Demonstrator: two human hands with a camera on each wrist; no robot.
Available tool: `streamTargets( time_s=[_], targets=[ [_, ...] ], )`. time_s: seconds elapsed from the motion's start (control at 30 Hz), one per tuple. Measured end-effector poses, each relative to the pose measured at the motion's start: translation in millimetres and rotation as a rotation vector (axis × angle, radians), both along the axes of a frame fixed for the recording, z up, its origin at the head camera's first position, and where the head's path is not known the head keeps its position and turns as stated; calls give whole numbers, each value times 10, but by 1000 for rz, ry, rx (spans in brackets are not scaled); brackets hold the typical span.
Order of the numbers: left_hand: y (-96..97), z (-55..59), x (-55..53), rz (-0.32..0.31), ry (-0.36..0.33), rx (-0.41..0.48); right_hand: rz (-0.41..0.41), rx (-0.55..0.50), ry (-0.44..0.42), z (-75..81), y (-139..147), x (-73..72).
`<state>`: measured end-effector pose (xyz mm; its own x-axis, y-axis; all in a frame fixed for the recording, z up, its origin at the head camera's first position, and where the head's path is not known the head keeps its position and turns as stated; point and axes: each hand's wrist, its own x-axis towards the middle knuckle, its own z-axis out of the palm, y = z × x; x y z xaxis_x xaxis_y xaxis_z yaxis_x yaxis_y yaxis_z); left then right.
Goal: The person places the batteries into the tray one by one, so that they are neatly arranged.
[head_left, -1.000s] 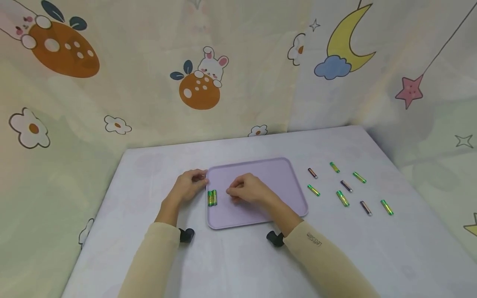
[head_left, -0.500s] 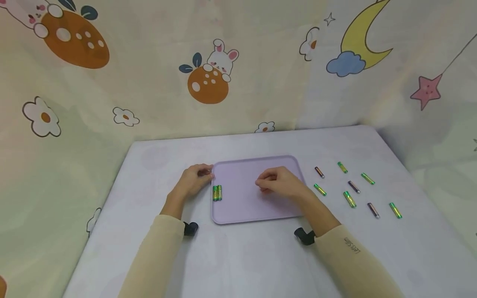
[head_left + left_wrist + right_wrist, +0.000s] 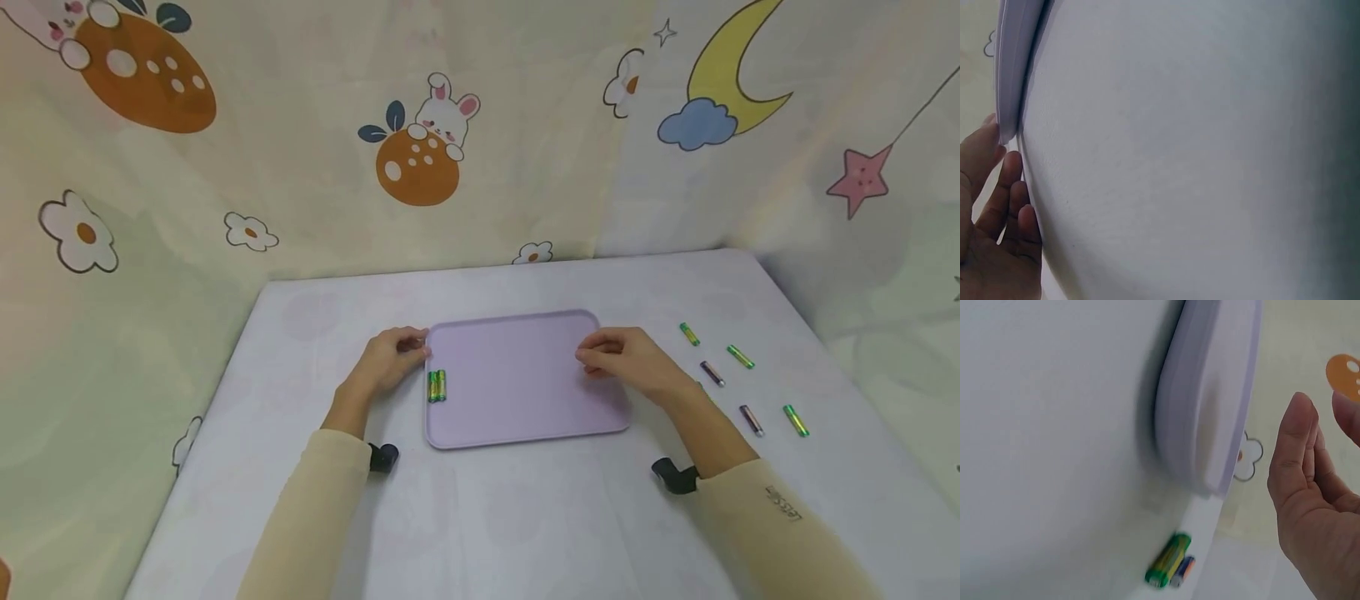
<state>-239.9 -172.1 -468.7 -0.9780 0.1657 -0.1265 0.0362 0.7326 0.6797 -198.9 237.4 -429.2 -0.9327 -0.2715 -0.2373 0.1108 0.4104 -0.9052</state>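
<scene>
A lilac tray lies on the table, with two green AA-style batteries side by side near its left rim. My left hand touches the tray's left edge with thumb and index finger; the left wrist view shows its other fingers relaxed beside the rim. Over the tray's right side hovers my right hand. Its fingertips and thumb stand apart in the right wrist view, with nothing between them. The right hand and wrist hide part of the table and several batteries.
Loose batteries lie right of the tray: green ones and dark ones, scattered. The right wrist view shows a green battery beside a smaller dark one. A patterned cloth hangs behind the table.
My right hand has moved right across the tray, from near the two batteries to the tray's right side, now covering some loose batteries. The left hand stays at the left edge.
</scene>
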Motion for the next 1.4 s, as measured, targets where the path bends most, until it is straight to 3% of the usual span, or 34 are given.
streamTargets(
  time_s=[0.43,0.63,1.13,1.4],
  targets=[
    [-3,-18,-16,-3,4,3,-61,111,63,36,715,227],
    [-11,-5,-3,-11,-1,-5,-118,220,72,30,1003,327],
    [42,-44,-25,-30,1,6,-170,441,122,45,1413,522],
    [-2,-37,-25,-19,-2,14,-164,574,67,57,1379,524]
  ],
)
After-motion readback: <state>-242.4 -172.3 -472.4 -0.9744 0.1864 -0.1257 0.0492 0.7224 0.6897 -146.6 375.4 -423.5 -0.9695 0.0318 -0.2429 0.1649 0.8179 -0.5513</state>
